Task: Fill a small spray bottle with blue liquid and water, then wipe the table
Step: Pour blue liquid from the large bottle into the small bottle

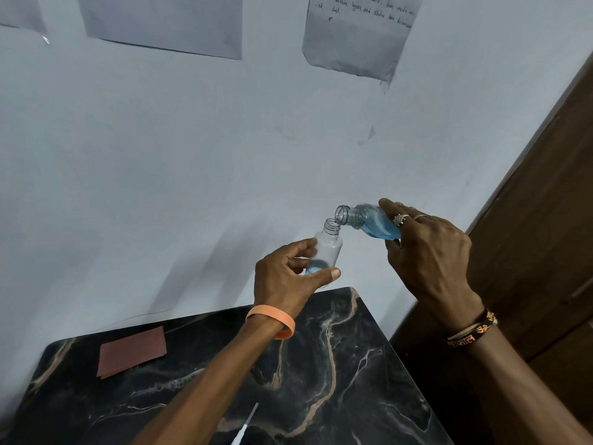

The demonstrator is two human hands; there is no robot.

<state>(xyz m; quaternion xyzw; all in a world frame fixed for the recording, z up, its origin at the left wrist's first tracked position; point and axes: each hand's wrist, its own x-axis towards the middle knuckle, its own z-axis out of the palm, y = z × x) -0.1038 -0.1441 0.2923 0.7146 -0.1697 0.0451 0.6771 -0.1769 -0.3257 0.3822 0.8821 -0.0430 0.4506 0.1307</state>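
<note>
The left hand's [288, 277] thumb and fingers [324, 276] are curled round the lower part of the small spray bottle [328, 248], which stands almost upright in the air above the table's far edge, neck open, a little pale blue pooled at its bottom. To its right, the right hand [430, 252] wraps the blue liquid bottle [372, 221], tipped on its side with its open mouth just above the small bottle's neck; whether the rims touch I cannot tell. An orange wristband [272, 319] sits on the left wrist. Below lies the dark marbled table [337, 364], with a reddish-brown cloth [133, 351] at far left and a white spray tube [245, 425] at the near edge
</note>
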